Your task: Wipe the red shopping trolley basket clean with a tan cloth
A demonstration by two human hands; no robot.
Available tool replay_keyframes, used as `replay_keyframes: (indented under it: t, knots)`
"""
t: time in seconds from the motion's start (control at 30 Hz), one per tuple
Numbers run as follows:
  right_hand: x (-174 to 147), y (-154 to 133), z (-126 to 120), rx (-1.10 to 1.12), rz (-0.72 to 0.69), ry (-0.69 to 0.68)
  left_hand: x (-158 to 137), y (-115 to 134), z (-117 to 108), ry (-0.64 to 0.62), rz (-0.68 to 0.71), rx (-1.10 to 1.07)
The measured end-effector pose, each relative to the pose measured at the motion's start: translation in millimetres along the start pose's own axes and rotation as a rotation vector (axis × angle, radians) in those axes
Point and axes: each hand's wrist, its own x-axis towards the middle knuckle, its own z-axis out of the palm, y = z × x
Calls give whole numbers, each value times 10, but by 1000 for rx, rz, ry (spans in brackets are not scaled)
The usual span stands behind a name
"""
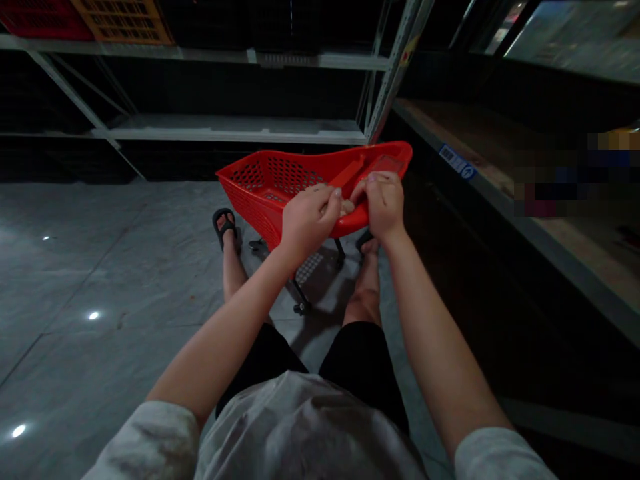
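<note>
A red plastic shopping cart (pixel 253 210) with perforated sides stands in front of me, between my feet. My left hand (pixel 311 212) is closed at its near rim, the fingers curled inward and partly hidden. To the right of it, my right hand (pixel 385 201) bends over the same red edge, close to a small clear panel (pixel 389 164) at the cart's right end. The two hands are only a short way apart. Below the basket show dark legs and small caster wheels (pixel 302 308).
Behind the cart runs a pale metal shelf rack (pixel 240 127), with a red crate (pixel 45 19) and a yellow crate (pixel 123 20) at top left. A long ledge (pixel 500 193) with a blue label lines the right side. Grey floor (pixel 100 267) spreads to the left.
</note>
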Motion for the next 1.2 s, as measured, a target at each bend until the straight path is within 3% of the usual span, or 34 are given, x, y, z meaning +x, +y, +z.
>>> replay_keyframes:
  t: [0.13, 0.27, 0.37, 0.47, 0.53, 0.6, 0.77, 0.87, 0.93, 1.03, 1.13, 1.2]
  knots:
    - [-6, 10, -38, -6, -3, -19, -127, -325, 87, 136, 132, -2]
    - [-16, -44, -32, -51, 41, -35, -235, -773, 96, 213, 149, -10]
    - [-12, -94, -48, -87, 56, -74, -233, -1088, 74, 240, 79, 19]
    - [46, -185, -102, -135, 74, -159, -116, -1264, 93, 327, -144, -26]
    - [117, -296, -137, -167, 98, -243, -21, -1217, 123, 367, -289, -114]
    - [192, -440, -144, -177, 110, -337, 22, -1030, 147, 352, -317, -206]
    - [246, -727, -50, -192, 108, -466, -230, -446, 173, 469, -120, -218]
    - [197, -749, -30, -235, 148, -424, -542, -389, 305, 574, -37, -159]
    - [171, -733, -48, -257, 167, -419, -787, -478, 491, 640, -127, -149]
    - [165, -713, -84, -275, 186, -435, -1197, -695, 820, 682, -372, -177]
    - [181, -707, -108, -281, 191, -447, -1534, -898, 1017, 608, -655, -245]
    - [189, -707, -118, -294, 185, -459, -1603, -955, 1024, 538, -769, -277]
